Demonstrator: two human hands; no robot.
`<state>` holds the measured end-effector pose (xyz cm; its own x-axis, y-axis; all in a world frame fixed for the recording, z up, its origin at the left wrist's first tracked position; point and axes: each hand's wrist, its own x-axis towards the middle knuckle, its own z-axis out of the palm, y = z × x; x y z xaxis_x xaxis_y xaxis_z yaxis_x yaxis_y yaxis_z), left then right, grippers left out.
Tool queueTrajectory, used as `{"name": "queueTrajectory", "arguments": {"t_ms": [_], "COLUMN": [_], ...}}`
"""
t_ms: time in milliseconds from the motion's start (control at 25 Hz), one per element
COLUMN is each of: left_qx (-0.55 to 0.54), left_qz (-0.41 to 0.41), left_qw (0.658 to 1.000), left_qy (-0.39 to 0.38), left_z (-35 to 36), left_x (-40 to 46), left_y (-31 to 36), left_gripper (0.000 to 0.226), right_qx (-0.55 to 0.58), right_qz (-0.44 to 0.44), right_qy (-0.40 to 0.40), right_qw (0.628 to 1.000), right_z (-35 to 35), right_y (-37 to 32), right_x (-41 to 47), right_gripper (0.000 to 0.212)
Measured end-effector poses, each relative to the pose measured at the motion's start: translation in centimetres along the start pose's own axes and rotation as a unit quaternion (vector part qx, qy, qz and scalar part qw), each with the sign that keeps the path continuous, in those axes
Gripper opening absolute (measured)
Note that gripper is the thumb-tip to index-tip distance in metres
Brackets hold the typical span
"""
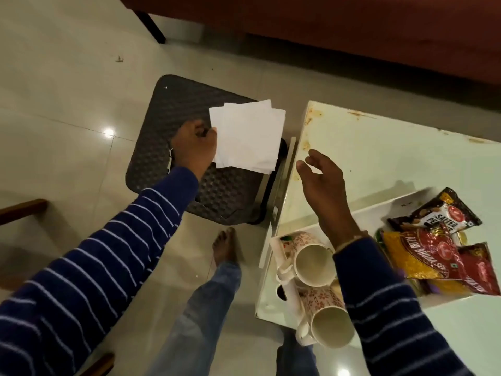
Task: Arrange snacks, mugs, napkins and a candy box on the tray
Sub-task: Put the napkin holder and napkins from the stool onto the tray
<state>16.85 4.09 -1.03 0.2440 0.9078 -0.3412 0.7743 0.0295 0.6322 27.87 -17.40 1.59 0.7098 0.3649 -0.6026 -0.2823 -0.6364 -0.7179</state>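
Note:
My left hand (pixel 193 147) holds a fanned stack of white napkins (pixel 248 137) by their left edge, above a dark woven stool (pixel 168 109). My right hand (pixel 321 183) hovers open over the white table, fingers spread, holding nothing. A white tray (pixel 374 213) sits on the table at the lower right. Two floral mugs lie on their sides at the tray's left end: one (pixel 311 260) above, one (pixel 328 325) below. Snack packets fill its right side: a salted peanuts bag (pixel 436 213) and a red and yellow aloo bhujia bag (pixel 423 256).
The white table (pixel 379 158) has rust stains along its far edge. The stool stands on the tiled floor (pixel 67 90) left of the table. A brown sofa (pixel 325 28) runs along the top. Wooden chair parts (pixel 21 210) show at the left edge. My bare foot (pixel 225 245) is beside the table.

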Motion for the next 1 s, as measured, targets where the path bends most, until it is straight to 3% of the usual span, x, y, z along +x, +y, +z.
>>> {"name": "queueTrajectory", "arguments": {"t_ms": [160,280,400,680,1000], "left_qx": [-0.007,-0.033,-0.037,-0.041,-0.010], "left_qz": [-0.001,0.003,-0.003,0.098,0.169], "left_qw": [1.000,0.999,0.999,0.987,0.956], "left_qy": [-0.011,-0.002,0.001,-0.119,-0.240], "left_z": [0.9,1.3,1.4,-0.1,-0.3], "left_x": [2.1,2.9,3.9,5.5,7.4], "left_y": [-0.1,0.3,0.6,0.5,1.4], "left_gripper": [0.030,0.022,0.020,0.021,0.021], "right_qx": [0.044,0.042,0.023,-0.066,0.040], "right_qz": [0.102,0.098,0.083,0.016,0.071], "right_qy": [-0.092,-0.087,-0.066,-0.060,-0.038], "right_qw": [0.989,0.990,0.994,0.996,0.996], "right_z": [3.6,5.3,6.4,7.2,7.0], "right_y": [-2.2,-3.0,-3.5,-3.9,-3.8], "right_x": [4.4,6.0,7.1,8.7,9.5], "right_gripper": [0.050,0.038,0.043,0.047,0.054]}}
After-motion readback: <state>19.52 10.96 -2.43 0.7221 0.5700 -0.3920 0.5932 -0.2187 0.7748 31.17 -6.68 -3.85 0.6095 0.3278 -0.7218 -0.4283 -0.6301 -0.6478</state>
